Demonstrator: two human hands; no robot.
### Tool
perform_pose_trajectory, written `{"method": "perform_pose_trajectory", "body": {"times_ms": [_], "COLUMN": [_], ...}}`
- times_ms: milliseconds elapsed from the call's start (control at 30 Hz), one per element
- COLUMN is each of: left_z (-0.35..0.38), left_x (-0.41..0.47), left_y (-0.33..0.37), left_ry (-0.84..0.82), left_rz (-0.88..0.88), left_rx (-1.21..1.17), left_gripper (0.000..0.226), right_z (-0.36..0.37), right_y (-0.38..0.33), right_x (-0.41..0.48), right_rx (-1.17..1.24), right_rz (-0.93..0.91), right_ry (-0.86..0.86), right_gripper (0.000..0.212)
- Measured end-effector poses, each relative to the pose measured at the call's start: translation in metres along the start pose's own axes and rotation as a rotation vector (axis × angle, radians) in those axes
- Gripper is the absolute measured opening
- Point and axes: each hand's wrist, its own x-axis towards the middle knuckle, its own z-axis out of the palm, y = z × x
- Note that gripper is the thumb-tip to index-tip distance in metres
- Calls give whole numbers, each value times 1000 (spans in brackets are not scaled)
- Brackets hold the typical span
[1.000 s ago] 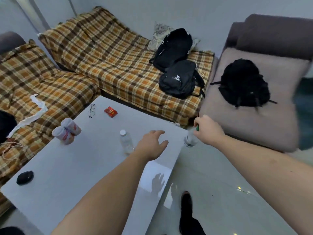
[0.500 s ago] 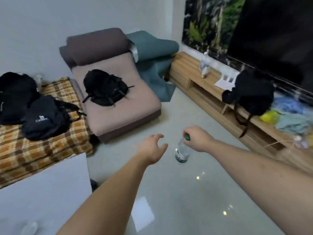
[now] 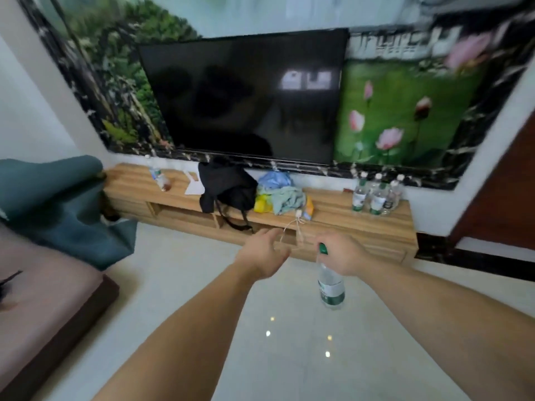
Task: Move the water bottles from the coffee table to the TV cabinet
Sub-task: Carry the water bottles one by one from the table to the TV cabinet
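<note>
My right hand (image 3: 343,254) grips a clear water bottle (image 3: 330,287) by its green-capped neck, so the bottle hangs down over the pale floor. To its left my left hand (image 3: 262,251) is held out with relaxed fingers and holds nothing. Ahead stands the long wooden TV cabinet (image 3: 327,219). Several water bottles with green labels (image 3: 376,196) stand grouped at its right end. Another bottle (image 3: 157,176) stands near its left end. The coffee table is out of view.
On the cabinet lie a black backpack (image 3: 225,186), a heap of blue and yellow cloth (image 3: 279,192) and white paper (image 3: 194,186). A dark TV (image 3: 246,96) hangs above. A brown sofa seat (image 3: 43,299) with a teal blanket (image 3: 58,206) is at left.
The view has swung right, from the coffee table and sofas round to the TV cabinet. My right hand carried the bottle along; my left hand stayed out beside it.
</note>
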Motion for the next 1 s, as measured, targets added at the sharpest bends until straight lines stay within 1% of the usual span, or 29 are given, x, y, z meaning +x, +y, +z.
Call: {"method": "perform_pose_trajectory", "body": {"times_ms": [133,233,400,533,600,700,833,900,1000], "left_z": [32,54,80,94,100,111,132,143,159], "left_x": [54,93,174,253,289,341,394,418,448], "left_y": [70,97,119,130,135,147,169,182,201], "left_ry": [-94,-160,-231,-227,-265,-324,-386,-406,-404], "left_rz": [142,195,243,264,268,311,386,395,413], "left_rx": [66,102,150,155,180,214,324,357,353], "left_gripper": [53,54,54,54,54,54,55,56,56], "right_z": [-37,-54,-63,-63,-63,-71,-88,-95,-102], "right_y": [81,129,193,229,244,266,305,330,368], "right_x": [-8,0,41,93,118,144,166,176,190], "right_rx": [-2,13,33,81,91,144,161,180,154], "right_rz": [143,211,322,388,398,450,528,561,579], "right_ry": [44,68,60,55,48,89,101,110,53], "right_gripper": [7,6,5,8,8,9,6,4,8]}}
